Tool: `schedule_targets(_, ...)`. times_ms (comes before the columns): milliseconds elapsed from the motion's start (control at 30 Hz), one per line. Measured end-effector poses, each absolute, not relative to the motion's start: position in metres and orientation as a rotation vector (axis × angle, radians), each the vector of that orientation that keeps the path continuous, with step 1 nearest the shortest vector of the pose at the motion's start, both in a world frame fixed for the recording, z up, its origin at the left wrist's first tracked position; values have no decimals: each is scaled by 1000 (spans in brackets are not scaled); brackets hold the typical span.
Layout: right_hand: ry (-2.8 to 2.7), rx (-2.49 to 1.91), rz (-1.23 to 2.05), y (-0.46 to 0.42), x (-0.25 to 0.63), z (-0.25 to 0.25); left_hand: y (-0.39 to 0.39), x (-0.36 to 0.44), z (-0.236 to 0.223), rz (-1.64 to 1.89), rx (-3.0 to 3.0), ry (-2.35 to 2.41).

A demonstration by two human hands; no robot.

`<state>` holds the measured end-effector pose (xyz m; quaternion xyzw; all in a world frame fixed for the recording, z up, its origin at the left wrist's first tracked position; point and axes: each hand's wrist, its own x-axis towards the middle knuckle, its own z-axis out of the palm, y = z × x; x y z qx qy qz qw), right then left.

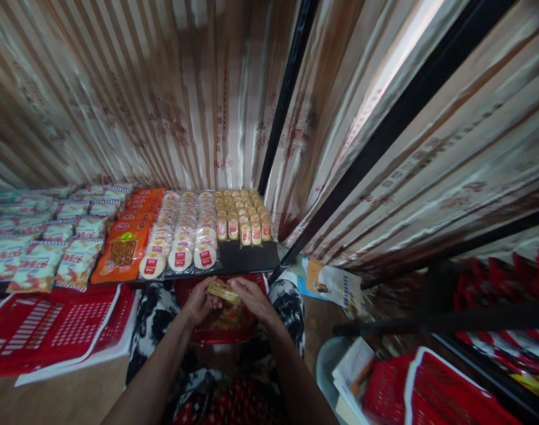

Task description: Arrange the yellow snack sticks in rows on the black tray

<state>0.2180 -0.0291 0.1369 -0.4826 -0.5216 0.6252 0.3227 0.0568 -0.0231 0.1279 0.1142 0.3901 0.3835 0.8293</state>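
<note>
Pleated curtain (185, 106), black shelf (247, 258) of snacks, small yellow packet (224, 291) in the person's grasp

The curtain, pale with brownish-red print, fills the far side and runs round to the right. Two dark poles (286, 88) cross in front of it, the nearer one slanting up to the right. The shelf stretches from the left edge to the middle of the scene. Red baskets stand lower down: one at left (52, 330), just beneath the shelf, one at near right (446, 389), and one between the person's knees (220, 340), with yellowish contents too blurred to identify. A printed sheet (335, 284) lies just right of the shelf's end.

On the shelf, left to right, come four groups: pale packets (39, 267) with blue-striped edges; orange packets (123, 251), the nearest showing brown sticks through a window; round white biscuit packs (179, 258) with red labels, in three columns; and little yellow packs (245, 234) with red labels, set close together.

The left hand (201, 302) and right hand (252, 300) are both closed round the small yellow packet, one at each end. It is just off the shelf's near edge, above the basket between the knees, and smaller than either hand
</note>
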Motion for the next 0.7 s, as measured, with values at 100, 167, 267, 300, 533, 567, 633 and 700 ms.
schedule_targets(100, -1374, -1242, 1653, -28, 219, 139, -21, 58, 132, 839, 300, 885)
schedule_targets(167, -1363, -1239, 1662, -28, 218, 140, -20, 59, 134, 835, 300, 883)
schedule_targets(267, -1323, -1236, 1662, -29, 218, 141, -18, 60, 137, 850, 271, 885)
schedule_targets(300, -1307, -1225, 1655, -29, 218, 140, -17, 60, 137, 859, 257, 893)
schedule_targets(533, -1182, -1232, 1513, -27, 218, 130, -16, 59, 135, 873, 257, 867)
schedule_targets(567, -1169, -1252, 1485, -27, 219, 130, -16, 59, 135, 872, 265, 856)
schedule_targets(633, -1152, -1282, 1435, -27, 219, 131, -16, 60, 135, 874, 279, 836)
schedule_targets(700, -1144, -1286, 1401, -27, 220, 132, -17, 60, 137, 876, 294, 819)
